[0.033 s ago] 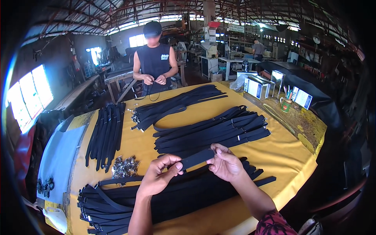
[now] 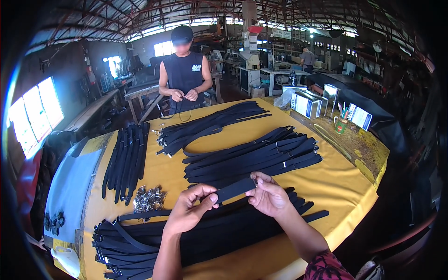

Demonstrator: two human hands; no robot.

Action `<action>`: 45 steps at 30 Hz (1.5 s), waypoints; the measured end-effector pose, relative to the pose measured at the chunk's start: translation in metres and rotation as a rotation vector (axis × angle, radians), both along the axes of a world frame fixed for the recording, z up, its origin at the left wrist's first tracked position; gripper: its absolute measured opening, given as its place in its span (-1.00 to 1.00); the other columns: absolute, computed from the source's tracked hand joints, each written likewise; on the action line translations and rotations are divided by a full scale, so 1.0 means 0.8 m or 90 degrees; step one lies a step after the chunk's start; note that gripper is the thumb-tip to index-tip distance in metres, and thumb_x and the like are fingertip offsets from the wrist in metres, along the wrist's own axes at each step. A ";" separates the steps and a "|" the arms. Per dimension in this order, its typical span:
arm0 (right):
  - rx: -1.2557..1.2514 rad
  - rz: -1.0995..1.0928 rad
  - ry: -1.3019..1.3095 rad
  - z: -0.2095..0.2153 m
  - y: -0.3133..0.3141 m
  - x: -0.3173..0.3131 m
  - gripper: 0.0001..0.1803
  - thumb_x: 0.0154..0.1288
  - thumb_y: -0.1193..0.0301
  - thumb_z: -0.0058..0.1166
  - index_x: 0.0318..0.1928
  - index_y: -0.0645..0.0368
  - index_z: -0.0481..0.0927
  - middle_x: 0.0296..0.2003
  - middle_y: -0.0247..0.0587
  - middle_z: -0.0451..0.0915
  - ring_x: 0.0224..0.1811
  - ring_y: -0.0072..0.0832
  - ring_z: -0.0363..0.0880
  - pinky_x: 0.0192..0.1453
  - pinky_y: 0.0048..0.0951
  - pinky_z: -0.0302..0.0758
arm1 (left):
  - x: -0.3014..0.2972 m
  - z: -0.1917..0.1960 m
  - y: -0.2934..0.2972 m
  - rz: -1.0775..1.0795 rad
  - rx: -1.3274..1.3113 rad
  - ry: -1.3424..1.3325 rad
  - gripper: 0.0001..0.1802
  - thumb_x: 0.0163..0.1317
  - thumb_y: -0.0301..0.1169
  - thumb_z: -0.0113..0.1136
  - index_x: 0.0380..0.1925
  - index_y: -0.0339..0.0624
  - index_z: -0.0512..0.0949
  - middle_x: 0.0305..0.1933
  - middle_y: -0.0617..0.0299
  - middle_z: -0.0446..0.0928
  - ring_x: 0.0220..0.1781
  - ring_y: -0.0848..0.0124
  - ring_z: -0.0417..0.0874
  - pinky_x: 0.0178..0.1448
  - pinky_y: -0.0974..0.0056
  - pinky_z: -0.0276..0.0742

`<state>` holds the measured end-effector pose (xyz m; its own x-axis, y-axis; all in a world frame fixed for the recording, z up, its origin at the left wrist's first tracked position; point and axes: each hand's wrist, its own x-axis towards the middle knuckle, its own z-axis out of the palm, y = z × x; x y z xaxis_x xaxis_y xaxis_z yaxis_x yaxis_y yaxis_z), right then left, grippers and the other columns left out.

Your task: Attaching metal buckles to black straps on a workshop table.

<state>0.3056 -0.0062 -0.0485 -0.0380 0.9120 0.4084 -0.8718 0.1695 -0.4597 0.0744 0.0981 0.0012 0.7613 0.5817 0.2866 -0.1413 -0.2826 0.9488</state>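
Above the table a flat black strap [image 2: 235, 189] is stretched between my two hands. My left hand [image 2: 187, 209] pinches its left part between thumb and fingers. At the strap's right end, my right hand [image 2: 270, 196] grips with thumb and fingertips; a small fitting there is too small to make out. Below my hands lies a large pile of black straps [image 2: 205, 238], metal fittings on its left ends. Beyond them is another strap bundle [image 2: 252, 156]. Shiny metal buckles or clips [image 2: 149, 199] are heaped left of my left hand.
Yellow sheeting [image 2: 345, 186] covers the table. More strap bundles [image 2: 123, 161] [image 2: 210, 123] lie at the left and far side. A co-worker [image 2: 183, 74] stands across, handling a thin black strip. Tins [image 2: 305, 103] and a cup of pens [image 2: 341, 125] stand at the right.
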 end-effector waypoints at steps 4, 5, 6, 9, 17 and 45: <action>-0.014 -0.034 -0.023 -0.003 0.001 -0.008 -0.73 0.48 0.49 0.03 0.14 0.17 0.58 -0.04 -0.13 0.69 0.01 -0.21 0.73 -0.11 -0.35 0.70 | 0.000 0.000 -0.002 0.005 0.020 0.015 -0.87 0.42 -0.49 0.19 -0.14 -0.35 0.60 -0.29 0.27 0.62 -0.27 0.57 0.64 -0.15 0.43 0.56; -0.018 -0.048 -0.022 -0.003 0.001 -0.010 -0.72 0.47 0.50 0.05 0.13 0.18 0.58 -0.06 -0.12 0.70 0.00 -0.21 0.73 -0.11 -0.35 0.71 | 0.000 0.000 -0.003 0.008 0.029 0.016 -0.87 0.42 -0.49 0.18 -0.14 -0.34 0.59 -0.29 0.27 0.63 -0.28 0.58 0.63 -0.16 0.45 0.57; -0.019 -0.047 -0.023 -0.003 0.001 -0.012 -0.72 0.47 0.50 0.05 0.13 0.18 0.58 -0.06 -0.12 0.70 0.00 -0.21 0.73 -0.11 -0.35 0.71 | 0.001 0.000 -0.004 0.009 0.029 0.015 -0.87 0.42 -0.49 0.18 -0.14 -0.34 0.59 -0.29 0.27 0.63 -0.28 0.58 0.63 -0.16 0.45 0.57; -0.053 -0.067 -0.032 -0.005 0.002 -0.016 -0.73 0.46 0.51 0.07 0.11 0.19 0.59 -0.08 -0.09 0.70 -0.04 -0.22 0.74 -0.11 -0.35 0.73 | 0.000 0.001 -0.004 0.006 0.070 0.020 -0.88 0.41 -0.50 0.19 -0.15 -0.34 0.59 -0.30 0.28 0.62 -0.29 0.58 0.63 -0.17 0.45 0.57; -0.069 -0.089 -0.051 -0.008 0.003 -0.019 -0.70 0.44 0.51 0.07 0.14 0.22 0.58 -0.05 0.01 0.69 -0.09 -0.18 0.74 -0.07 -0.24 0.75 | 0.007 0.001 -0.010 0.055 0.101 0.046 -0.88 0.40 -0.49 0.21 -0.21 -0.36 0.58 -0.35 0.29 0.60 -0.36 0.61 0.57 -0.24 0.45 0.51; -0.007 -0.349 -0.293 -0.027 0.011 -0.045 -0.78 0.36 0.64 0.15 0.00 0.30 0.64 -0.12 -0.20 0.67 -0.03 -0.44 0.66 0.06 -0.36 0.67 | 0.032 -0.001 -0.054 0.212 0.368 -0.083 -0.66 0.15 -0.35 0.47 -0.51 -0.28 0.46 -0.55 0.13 0.53 -0.55 0.35 0.59 -0.43 0.28 0.53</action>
<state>0.2695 0.0028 -0.0703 0.2605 0.8536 0.4512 -0.3796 0.5202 -0.7650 0.1001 0.0551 0.0003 0.5063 0.5050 0.6991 -0.0620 -0.7872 0.6135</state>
